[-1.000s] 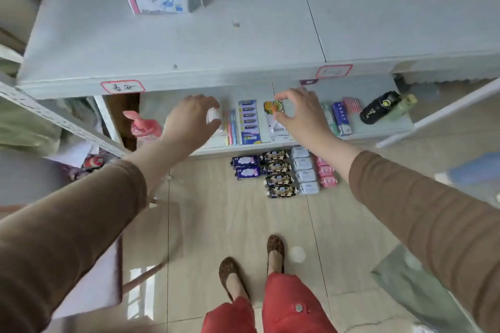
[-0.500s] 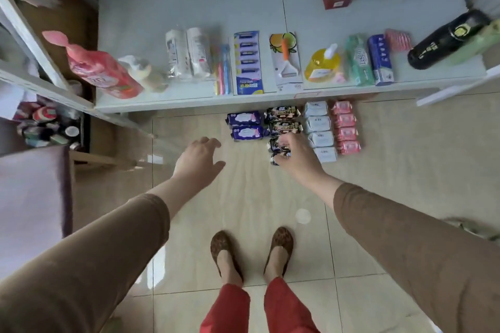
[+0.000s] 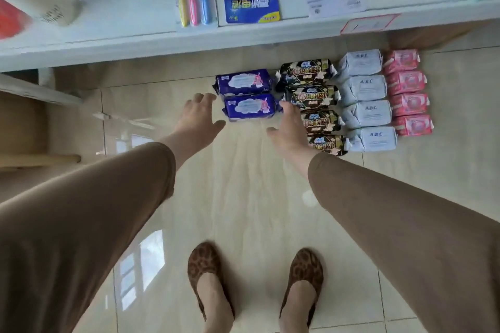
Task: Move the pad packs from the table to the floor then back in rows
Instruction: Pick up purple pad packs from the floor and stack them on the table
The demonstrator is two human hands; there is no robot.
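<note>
Head view: left hand (image 3: 198, 116) and right hand (image 3: 288, 127), both spread and holding nothing, flank the nearer purple pack (image 3: 250, 107) on the floor (image 3: 243, 197), probably to lift it.

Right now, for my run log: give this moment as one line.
stage: packs rowed on floor | left hand: open, beside purple packs | right hand: open, reaching there | holding: nothing

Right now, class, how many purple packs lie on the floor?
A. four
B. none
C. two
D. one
C: two purple packs lie one behind the other at the left end of the rows, next to four black packs.
</note>
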